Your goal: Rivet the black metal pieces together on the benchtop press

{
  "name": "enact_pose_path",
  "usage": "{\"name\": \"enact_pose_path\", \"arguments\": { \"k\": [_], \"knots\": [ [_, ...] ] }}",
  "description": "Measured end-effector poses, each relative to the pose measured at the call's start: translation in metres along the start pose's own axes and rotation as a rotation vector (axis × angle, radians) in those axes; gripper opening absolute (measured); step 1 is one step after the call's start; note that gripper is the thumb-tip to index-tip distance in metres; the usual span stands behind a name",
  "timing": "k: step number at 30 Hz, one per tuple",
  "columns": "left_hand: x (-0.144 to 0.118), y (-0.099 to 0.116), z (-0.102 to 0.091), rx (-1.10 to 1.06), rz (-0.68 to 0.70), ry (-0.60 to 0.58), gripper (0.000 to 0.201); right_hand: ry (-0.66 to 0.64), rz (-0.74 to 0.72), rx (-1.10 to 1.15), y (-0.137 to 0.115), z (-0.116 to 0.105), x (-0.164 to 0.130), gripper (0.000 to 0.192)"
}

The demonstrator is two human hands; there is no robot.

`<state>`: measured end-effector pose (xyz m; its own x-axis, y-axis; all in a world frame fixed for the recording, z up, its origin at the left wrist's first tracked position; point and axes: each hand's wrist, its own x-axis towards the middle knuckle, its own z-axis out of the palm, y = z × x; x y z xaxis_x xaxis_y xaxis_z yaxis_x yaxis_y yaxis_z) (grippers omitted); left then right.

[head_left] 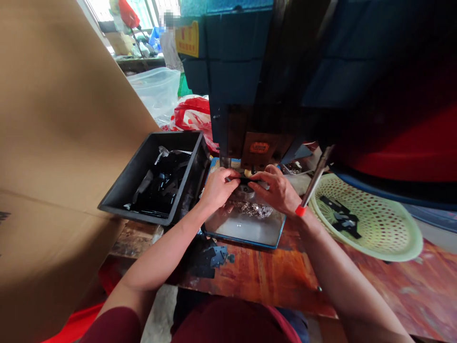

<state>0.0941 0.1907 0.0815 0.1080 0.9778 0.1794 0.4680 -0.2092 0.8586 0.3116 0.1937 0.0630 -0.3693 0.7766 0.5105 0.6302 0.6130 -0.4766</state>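
Note:
Under the head of a blue press (232,76), my left hand (218,189) and my right hand (275,188) pinch a small black plate (245,180) from either side. The plate lies level above a round metal die (244,191), and its middle shows between my fingertips. Whether it touches the die I cannot tell. Below the die, a blue-rimmed tray (246,238) holds a heap of shiny metal scraps (254,209). Several dark flat plates (217,256) lie on the wooden table in front of the tray.
To the left, a black bin (178,209) contains many dark plates (162,186). A pale green basket (378,243) with several black plates (342,216) stands at right, near a metal lever (316,176). Cardboard (64,119) walls the left side. Behind are plastic bags (193,114) and a person (169,45).

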Motion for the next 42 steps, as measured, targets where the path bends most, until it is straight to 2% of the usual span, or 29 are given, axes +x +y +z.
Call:
{"name": "enact_pose_path", "arguments": {
  "k": [7, 15, 23, 27, 35, 42],
  "knots": [
    [0.0, 0.0, -0.002, 0.017, -0.013, -0.029, 0.014, -0.052, -0.068, -0.063, -0.003, -0.005, 0.003, 0.017],
    [0.001, 0.001, -0.004, 0.052, 0.036, -0.041, 0.017, -0.076, -0.144, -0.172, -0.001, -0.009, 0.003, 0.021],
    [0.0, -0.004, 0.0, 0.146, 0.164, -0.006, 0.017, -0.09, -0.208, -0.447, -0.017, -0.012, -0.002, 0.024],
    [-0.002, -0.003, 0.001, 0.204, 0.21, 0.016, 0.016, -0.107, -0.196, -0.378, -0.014, -0.01, 0.0, 0.029],
    [-0.002, -0.003, 0.001, 0.235, 0.225, 0.015, 0.017, -0.066, -0.156, -0.175, -0.006, -0.009, -0.001, 0.026],
    [-0.003, -0.003, 0.0, 0.276, 0.253, 0.007, 0.016, -0.124, -0.157, -0.349, -0.012, -0.008, -0.008, 0.035]
  ]
}}
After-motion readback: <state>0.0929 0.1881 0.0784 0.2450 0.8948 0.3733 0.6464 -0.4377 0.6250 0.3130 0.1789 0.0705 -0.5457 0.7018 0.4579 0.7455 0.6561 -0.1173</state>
